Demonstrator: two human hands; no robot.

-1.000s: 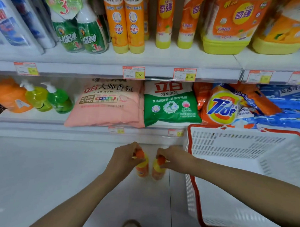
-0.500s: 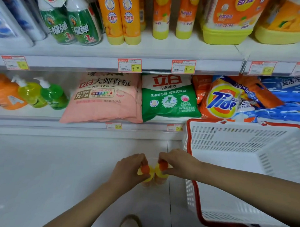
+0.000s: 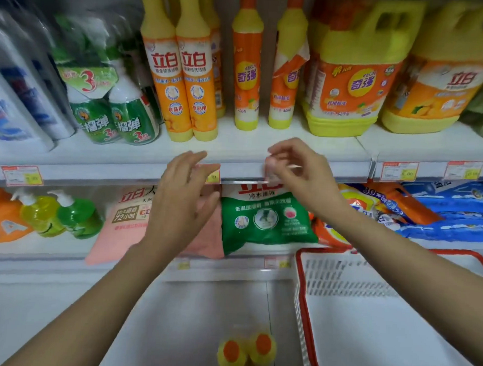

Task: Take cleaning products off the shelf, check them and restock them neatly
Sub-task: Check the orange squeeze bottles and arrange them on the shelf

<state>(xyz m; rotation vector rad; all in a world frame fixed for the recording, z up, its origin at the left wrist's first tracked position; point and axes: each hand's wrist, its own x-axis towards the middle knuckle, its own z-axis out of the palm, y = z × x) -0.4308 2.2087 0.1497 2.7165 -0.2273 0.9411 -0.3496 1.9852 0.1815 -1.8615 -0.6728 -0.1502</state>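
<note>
Your left hand (image 3: 185,191) is spread and empty before the front edge of the upper shelf (image 3: 236,144). Your right hand (image 3: 298,174) is beside it, blurred, fingers loosely curled, nothing seen in it. Two orange-capped yellow bottles (image 3: 231,352) stand touching on the floor, just left of the white basket (image 3: 341,276). Shelf labels: two 立白 bottles (image 3: 193,80); two 奇强 "KEON" bottles (image 3: 247,73), 400克.

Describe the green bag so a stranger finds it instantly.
On the lower shelf, look just left of the white basket with the red rim. The green bag lies between a pink bag and an orange bag. Only it is green, with red characters on a white top.
</note>
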